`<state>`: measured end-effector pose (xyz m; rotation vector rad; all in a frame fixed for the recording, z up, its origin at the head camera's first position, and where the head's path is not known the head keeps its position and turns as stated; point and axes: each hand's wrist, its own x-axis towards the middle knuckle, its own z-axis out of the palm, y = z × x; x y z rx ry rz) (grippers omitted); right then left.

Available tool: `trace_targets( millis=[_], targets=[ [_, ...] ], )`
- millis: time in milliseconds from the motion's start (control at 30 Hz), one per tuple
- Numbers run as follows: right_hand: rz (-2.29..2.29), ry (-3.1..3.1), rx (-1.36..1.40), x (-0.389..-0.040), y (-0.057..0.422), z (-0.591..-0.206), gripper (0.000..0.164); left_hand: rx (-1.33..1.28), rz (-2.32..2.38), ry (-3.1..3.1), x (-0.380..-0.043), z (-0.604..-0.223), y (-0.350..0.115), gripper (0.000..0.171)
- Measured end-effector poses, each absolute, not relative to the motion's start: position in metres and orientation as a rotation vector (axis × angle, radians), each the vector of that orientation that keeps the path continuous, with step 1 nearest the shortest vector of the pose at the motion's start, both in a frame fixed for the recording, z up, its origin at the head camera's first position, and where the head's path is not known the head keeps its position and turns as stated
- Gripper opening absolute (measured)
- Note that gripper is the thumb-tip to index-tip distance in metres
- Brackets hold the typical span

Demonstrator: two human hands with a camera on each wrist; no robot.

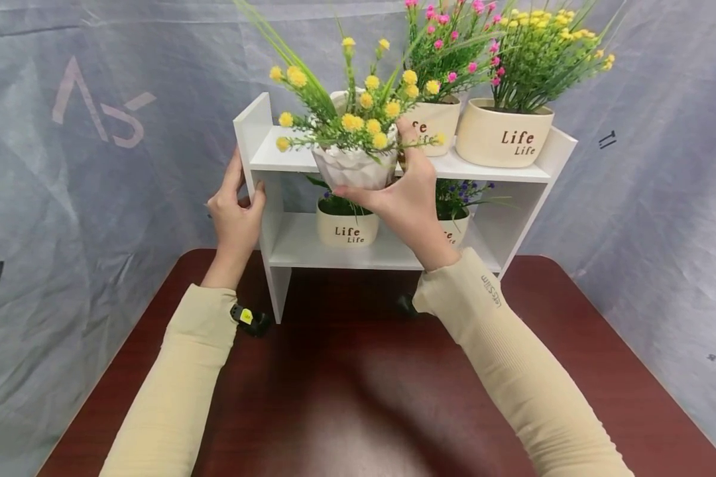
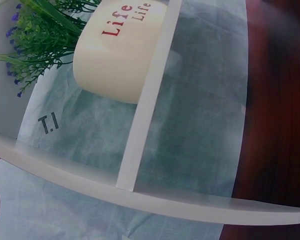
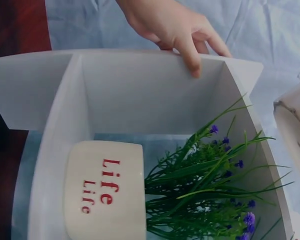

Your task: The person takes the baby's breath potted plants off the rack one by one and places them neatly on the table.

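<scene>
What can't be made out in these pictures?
Head view: the right side of the white pot, partly covered by the right hand.
Head view: the left of the lower right pot, behind that hand.
Head view: some pink flowers, cut off by the top edge.
Right wrist view: a pale object, cut off by the right edge.

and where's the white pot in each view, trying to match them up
Head: white pot near the centre, gripped by the right hand
Left wrist: not in it
Right wrist: apparently the pale piece cut off at the right edge
Shared landmark: the shelf, in all three views
</scene>
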<state>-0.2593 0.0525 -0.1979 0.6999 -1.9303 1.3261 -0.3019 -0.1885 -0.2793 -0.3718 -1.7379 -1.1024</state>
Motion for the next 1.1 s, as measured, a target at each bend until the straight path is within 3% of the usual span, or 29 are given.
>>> trace_targets(
  millis=[133, 400, 667, 1100],
  targets=[
    [1.363, -1.952, 0.643, -0.252, 0.059, -0.207, 0.106, -0.372, -1.104, -1.744, -0.302, -0.28, -0.189, 0.057],
    [1.384, -1.886, 0.738, -0.243, 0.069, -0.224, 0.076, -0.352, -1.104, -1.741, -0.301, -0.279, -0.19, 0.057],
    [1.409, -1.858, 0.785, -0.234, 0.077, -0.248, 0.085, -0.334, -1.09, -1.75, -0.301, -0.278, -0.189, 0.055],
    [1.589, -1.996, 0.694, -0.218, 0.079, -0.281, 0.079, -0.331, -1.107, -1.766, -0.299, -0.277, -0.187, 0.055]
  ],
)
